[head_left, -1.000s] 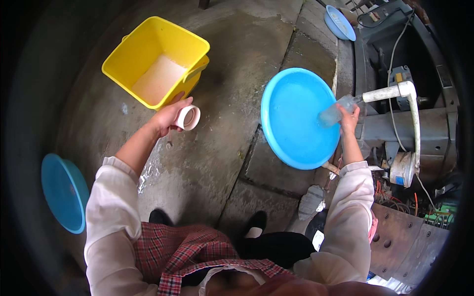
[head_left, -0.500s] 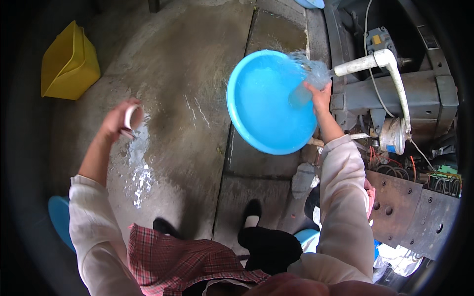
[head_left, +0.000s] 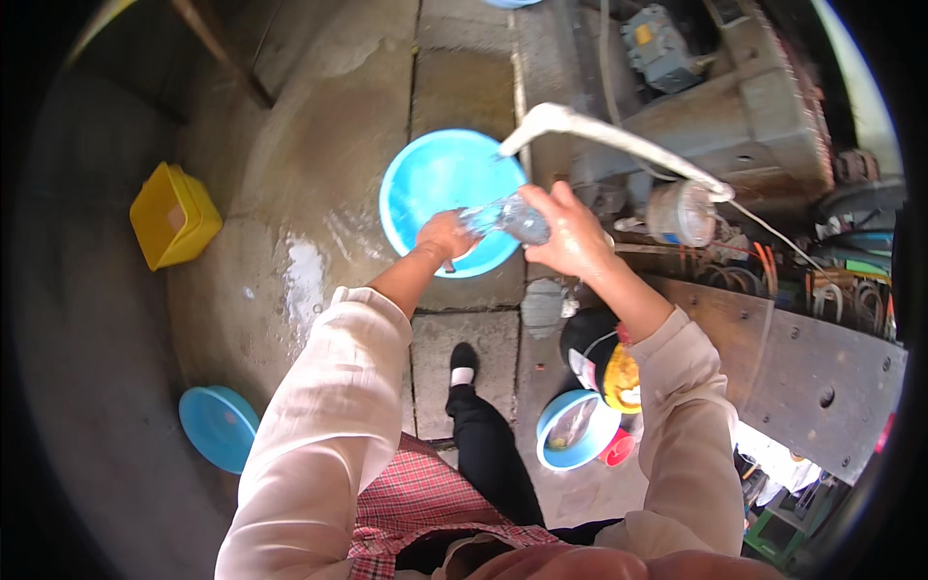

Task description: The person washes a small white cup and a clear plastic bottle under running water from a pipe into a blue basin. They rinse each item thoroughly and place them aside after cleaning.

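Observation:
Over the large blue basin (head_left: 394, 208), my right hand (head_left: 572, 235) grips a clear cup (head_left: 528, 223), tipped toward the left. Water streams from its mouth onto my left hand (head_left: 445, 235). The left fingers are closed around a mug that is mostly hidden; only a small dark edge (head_left: 449, 267) shows beneath the hand. The basin holds water and stands on the concrete floor. A white pipe spout (head_left: 527, 129) hangs over the basin's right rim, with a little water at its end.
To the left are a yellow bin (head_left: 179, 217) and another blue basin (head_left: 218, 425). A smaller blue basin (head_left: 577, 430), a red container (head_left: 618, 448) and a dark bucket (head_left: 587, 343) sit by my right arm. Machinery with a metal plate (head_left: 822, 377) lines the right side.
My left hand has swung from the left side over to the large basin with the mug. My right hand has lifted the clear cup from under the spout and tipped it, pouring water.

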The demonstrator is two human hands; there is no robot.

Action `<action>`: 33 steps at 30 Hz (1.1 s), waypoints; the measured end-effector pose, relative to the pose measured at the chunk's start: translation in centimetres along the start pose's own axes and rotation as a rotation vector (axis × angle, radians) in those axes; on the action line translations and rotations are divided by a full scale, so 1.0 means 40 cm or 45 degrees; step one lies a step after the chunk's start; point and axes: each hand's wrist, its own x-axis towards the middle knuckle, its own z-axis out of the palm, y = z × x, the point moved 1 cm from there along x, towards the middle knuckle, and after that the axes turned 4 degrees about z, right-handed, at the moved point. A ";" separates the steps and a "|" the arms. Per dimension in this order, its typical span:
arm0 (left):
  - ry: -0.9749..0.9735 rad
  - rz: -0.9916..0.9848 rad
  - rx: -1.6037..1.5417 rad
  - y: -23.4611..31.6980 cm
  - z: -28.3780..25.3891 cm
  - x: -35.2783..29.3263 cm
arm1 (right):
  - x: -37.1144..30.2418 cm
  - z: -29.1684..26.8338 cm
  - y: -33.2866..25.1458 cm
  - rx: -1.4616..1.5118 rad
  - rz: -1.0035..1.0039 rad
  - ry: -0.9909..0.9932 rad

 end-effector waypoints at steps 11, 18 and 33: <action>0.144 0.250 0.850 0.599 -0.017 -0.181 | -0.179 -0.615 -0.091 -0.944 0.014 0.252; 0.216 0.538 1.106 0.631 -0.119 -0.060 | -0.177 -0.788 -0.285 -1.535 -0.046 0.489; 0.217 -0.414 1.227 -0.073 -0.661 -0.547 | -0.917 -0.186 0.181 0.321 1.103 -0.417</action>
